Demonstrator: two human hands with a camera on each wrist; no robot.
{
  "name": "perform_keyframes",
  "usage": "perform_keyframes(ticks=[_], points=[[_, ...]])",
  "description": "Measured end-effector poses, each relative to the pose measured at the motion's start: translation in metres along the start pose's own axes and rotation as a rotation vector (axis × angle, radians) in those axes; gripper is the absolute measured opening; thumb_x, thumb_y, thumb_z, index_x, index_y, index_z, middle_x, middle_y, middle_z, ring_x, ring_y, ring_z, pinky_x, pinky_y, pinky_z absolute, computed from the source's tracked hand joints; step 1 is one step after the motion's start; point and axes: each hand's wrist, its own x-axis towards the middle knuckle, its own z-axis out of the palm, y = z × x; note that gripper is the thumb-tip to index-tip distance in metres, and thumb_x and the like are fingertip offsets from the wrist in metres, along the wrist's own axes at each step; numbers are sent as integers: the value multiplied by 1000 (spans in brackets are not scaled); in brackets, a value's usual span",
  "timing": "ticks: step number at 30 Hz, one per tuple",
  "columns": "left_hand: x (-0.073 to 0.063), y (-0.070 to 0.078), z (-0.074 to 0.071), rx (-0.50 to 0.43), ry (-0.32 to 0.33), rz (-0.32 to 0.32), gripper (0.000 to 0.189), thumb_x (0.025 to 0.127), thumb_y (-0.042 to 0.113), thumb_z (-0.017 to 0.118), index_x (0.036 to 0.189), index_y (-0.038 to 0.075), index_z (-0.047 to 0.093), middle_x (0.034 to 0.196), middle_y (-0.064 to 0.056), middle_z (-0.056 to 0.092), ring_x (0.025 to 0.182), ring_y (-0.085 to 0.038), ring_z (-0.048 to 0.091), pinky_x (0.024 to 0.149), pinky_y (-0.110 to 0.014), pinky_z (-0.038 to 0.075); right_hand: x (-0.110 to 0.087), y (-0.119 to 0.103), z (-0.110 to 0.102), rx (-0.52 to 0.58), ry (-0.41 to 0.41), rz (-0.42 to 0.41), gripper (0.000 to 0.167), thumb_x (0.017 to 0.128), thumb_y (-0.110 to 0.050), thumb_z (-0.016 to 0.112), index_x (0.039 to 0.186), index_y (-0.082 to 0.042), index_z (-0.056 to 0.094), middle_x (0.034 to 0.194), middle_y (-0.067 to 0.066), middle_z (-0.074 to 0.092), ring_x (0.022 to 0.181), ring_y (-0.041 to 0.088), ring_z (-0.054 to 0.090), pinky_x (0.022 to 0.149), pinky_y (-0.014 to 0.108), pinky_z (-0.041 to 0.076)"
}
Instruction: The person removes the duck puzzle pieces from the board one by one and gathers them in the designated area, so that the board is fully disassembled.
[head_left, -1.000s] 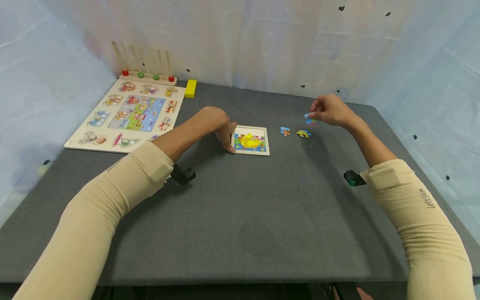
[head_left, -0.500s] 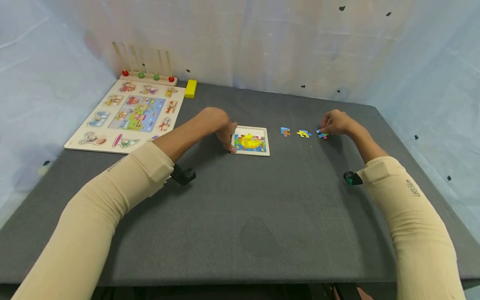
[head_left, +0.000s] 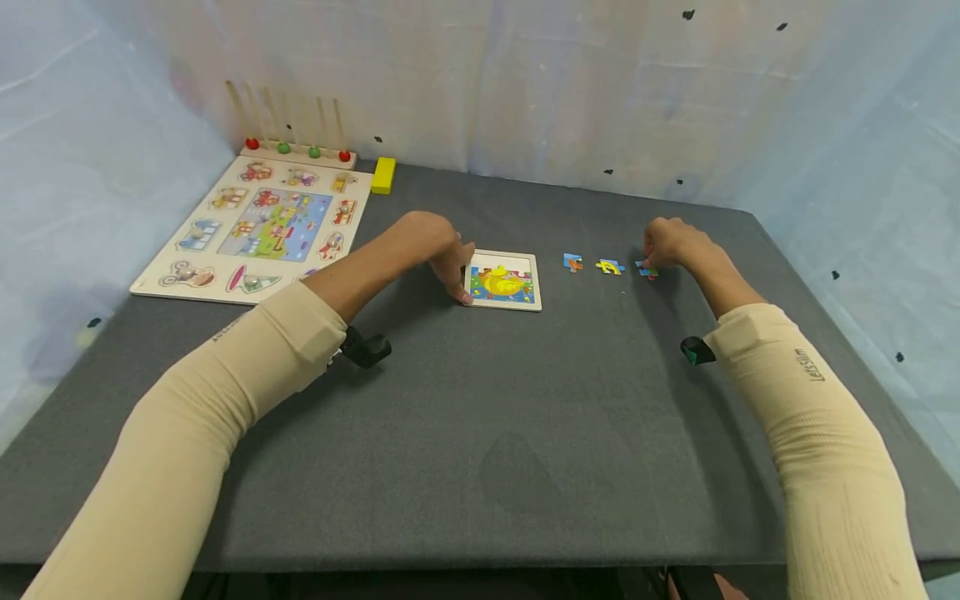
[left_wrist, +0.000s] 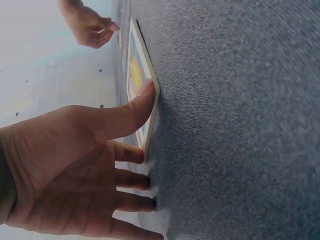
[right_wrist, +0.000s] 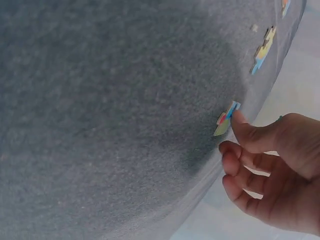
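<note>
My left hand (head_left: 450, 265) holds the left side of a small wooden duck jigsaw frame (head_left: 537, 287), its thumb at the near corner and index finger at the far one. The duck picture (head_left: 501, 283) fills most of the frame, with a bare strip along its top. At the right, my right hand (head_left: 672, 242) is low over the table, its thumb touching a blue, green and pink jigsaw piece (right_wrist: 226, 119); the other fingers are loosely bent beside it. To its left lie a yellow and blue piece (head_left: 610, 267) and a blue and brown piece (head_left: 573, 262).
A large wooden peg puzzle board (head_left: 161, 287) lies at the back left. Behind it stands a rod rack (head_left: 298, 153) with red and green beads. A yellow block (head_left: 383, 176) sits by the board's far corner. The grey tabletop (head_left: 450, 450) meets a pale curtain at the back.
My right hand has come down to the right, bringing its raised jigsaw piece onto the table beside the other two. The left hand has stayed at the frame.
</note>
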Motion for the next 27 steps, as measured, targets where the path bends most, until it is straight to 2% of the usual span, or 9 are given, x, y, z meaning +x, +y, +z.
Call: perform_keyframes(ticks=[6, 8, 13, 16, 18, 20, 27], points=[[2, 2, 0, 21, -13, 9, 111, 100, 72, 48, 167, 7, -12, 177, -19, -3, 166, -33, 3, 133, -53, 12, -1, -5, -1, -1, 7, -21, 16, 99, -17, 70, 95, -3, 61, 91, 10, 58, 79, 24, 52, 70, 40, 43], [3, 2, 0, 22, -18, 11, 112, 100, 72, 48, 167, 7, -13, 177, -19, -3, 166, -32, 3, 133, -52, 12, -2, -9, -1, -27, 26, -33, 13, 101, -13, 62, 93, -3, 60, 88, 10, 56, 76, 23, 50, 67, 40, 42], [4, 0, 1, 6, -33, 10, 113, 99, 73, 48, 166, 7, -15, 178, -17, -5, 166, -31, 2, 133, -53, 10, -3, -27, -4, -109, 95, -88, 28, 105, -6, 40, 78, -10, 46, 71, 3, 37, 63, 16, 31, 58, 35, 31], [3, -2, 1, -13, -39, 9, 114, 99, 73, 48, 166, 8, -16, 178, -16, -5, 166, -30, 1, 133, -53, 9, -6, -42, -10, -98, 132, -165, 20, 105, -8, 46, 90, -2, 57, 79, 14, 56, 67, 25, 51, 61, 41, 45], [2, -2, 1, -19, -33, 13, 113, 99, 73, 49, 167, 8, -15, 178, -16, -4, 166, -31, 2, 133, -53, 9, -10, -52, -14, -78, 150, -219, 17, 105, -9, 52, 106, 3, 63, 98, 22, 67, 82, 33, 64, 72, 48, 53], [2, -1, 1, -22, -27, 14, 113, 99, 73, 49, 167, 8, -14, 178, -17, -4, 166, -31, 2, 133, -53, 8, -13, -63, -17, -61, 163, -271, 22, 104, -10, 56, 119, 5, 64, 117, 27, 68, 100, 39, 68, 86, 56, 54], [2, 1, -1, -25, -27, 15, 113, 99, 71, 49, 166, 7, -15, 178, -16, -5, 166, -31, 1, 133, -52, 8, -21, -111, -15, -43, 201, -384, 18, 106, -10, 55, 114, 1, 66, 109, 20, 70, 88, 30, 67, 80, 48, 54]])
